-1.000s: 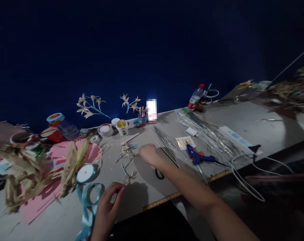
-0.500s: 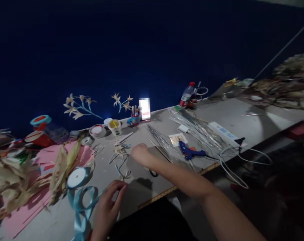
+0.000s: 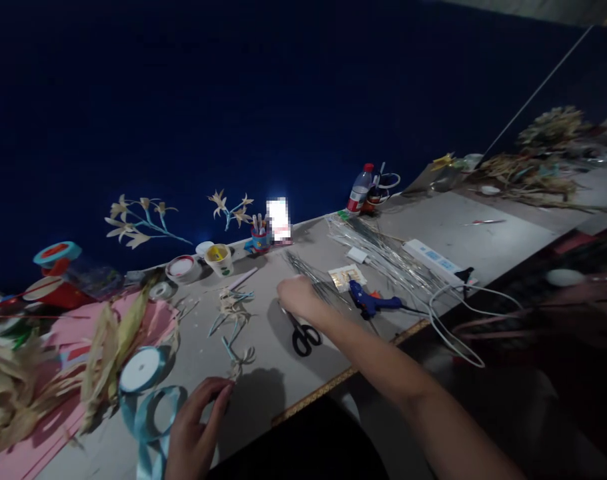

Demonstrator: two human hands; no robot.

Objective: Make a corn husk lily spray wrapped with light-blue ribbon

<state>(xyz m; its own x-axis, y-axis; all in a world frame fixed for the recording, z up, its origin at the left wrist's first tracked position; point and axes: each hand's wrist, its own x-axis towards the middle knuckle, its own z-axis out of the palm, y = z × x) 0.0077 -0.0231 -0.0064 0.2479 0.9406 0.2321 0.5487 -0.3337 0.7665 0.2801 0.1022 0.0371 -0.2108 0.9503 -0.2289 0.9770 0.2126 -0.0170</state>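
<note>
My right hand (image 3: pixel 299 297), closed with its fingers curled under, is over the middle of the table beside a bundle of thin wires (image 3: pixel 316 277). Whatever it may hold is hidden. Black-handled scissors (image 3: pixel 306 339) lie just below it, their blades running up towards the hand. My left hand (image 3: pixel 197 423) is near the front edge, thumb and forefinger pinched together. Its fingertips come close to a small pale bow-like piece (image 3: pixel 243 360); I cannot make out what is between them. More pale pieces with light-blue stems (image 3: pixel 233 303) lie between the hands.
Blue ribbon spool (image 3: pixel 142 369), corn husks (image 3: pixel 103 353) and pink sheets (image 3: pixel 63 327) cover the left. Paint cups (image 3: pixel 218 260), a pen mug (image 3: pixel 258 240) and a bright screen (image 3: pixel 279 219) line the back. Right are a glue gun (image 3: pixel 371 300), power strip (image 3: pixel 433 261) and bottle (image 3: pixel 361 190).
My right hand has moved right and its forearm has uncovered the scissors. My left hand has drawn slightly back towards me. The whole view has shifted a little.
</note>
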